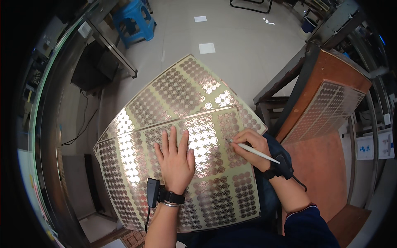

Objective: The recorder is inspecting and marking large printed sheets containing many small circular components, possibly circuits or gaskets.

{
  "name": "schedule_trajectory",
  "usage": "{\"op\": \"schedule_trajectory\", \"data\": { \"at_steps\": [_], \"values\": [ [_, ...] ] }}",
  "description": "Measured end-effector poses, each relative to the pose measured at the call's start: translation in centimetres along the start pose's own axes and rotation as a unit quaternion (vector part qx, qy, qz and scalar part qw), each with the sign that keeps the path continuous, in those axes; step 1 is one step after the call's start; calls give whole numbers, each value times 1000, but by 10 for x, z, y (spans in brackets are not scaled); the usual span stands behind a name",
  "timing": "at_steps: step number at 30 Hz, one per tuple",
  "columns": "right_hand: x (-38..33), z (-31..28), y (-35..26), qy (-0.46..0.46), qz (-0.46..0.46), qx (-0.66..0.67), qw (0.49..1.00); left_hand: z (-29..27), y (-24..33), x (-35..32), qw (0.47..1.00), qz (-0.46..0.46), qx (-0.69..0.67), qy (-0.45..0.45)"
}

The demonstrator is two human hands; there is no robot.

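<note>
Two large pale green sheets covered in rows of shiny round metallic discs lie on my lap, one overlapping the other. My left hand (176,165) rests flat on the upper sheet (215,194), fingers spread, holding nothing. The lower sheet (178,89) shows beyond its far edge. In a pinch, my right hand (253,148) grips a slim white pen-like tool (260,154). Its metal tip is over the discs near the upper sheet's right side; whether it touches them I cannot tell.
To the right, a brown board (343,70) carries another sheet of discs (324,109). A dark metal frame (285,78) stands beside it. A blue plastic stool (133,22) is at the far left on the tiled floor. A glass-edged bench (51,124) runs along the left.
</note>
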State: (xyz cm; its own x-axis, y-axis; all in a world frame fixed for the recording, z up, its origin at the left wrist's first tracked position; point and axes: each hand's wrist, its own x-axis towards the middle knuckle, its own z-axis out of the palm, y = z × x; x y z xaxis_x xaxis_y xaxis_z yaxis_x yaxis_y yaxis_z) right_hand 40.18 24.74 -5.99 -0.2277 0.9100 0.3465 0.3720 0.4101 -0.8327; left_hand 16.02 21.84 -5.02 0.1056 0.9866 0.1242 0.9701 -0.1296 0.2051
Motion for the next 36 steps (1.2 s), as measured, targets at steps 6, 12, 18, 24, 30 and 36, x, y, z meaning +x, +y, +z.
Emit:
{"op": "schedule_trajectory", "data": {
  "at_steps": [6, 12, 18, 24, 30, 36],
  "values": [
    [9, -4, 0, 36, 31, 32, 998, -2, 2, 1, 1000, 0, -2, -2],
    [16, -6, -5, 22, 22, 37, 999, -1, 1, 0, 1000, -4, -3, -1],
    [25, -10, -2, -44, 97, 49, 993, -3, 1, 0, 1000, -5, -6, -3],
    [76, -28, 15, -201, 168, 135, 956, -4, 2, 2, 1000, -3, -10, -8],
    [74, -28, 19, -219, 154, 104, 958, -4, 1, 2, 1000, -13, -14, -15],
    [71, -27, 13, -200, 139, 83, 966, -5, -1, 2, 1000, -15, -16, -19]
  ]
}}
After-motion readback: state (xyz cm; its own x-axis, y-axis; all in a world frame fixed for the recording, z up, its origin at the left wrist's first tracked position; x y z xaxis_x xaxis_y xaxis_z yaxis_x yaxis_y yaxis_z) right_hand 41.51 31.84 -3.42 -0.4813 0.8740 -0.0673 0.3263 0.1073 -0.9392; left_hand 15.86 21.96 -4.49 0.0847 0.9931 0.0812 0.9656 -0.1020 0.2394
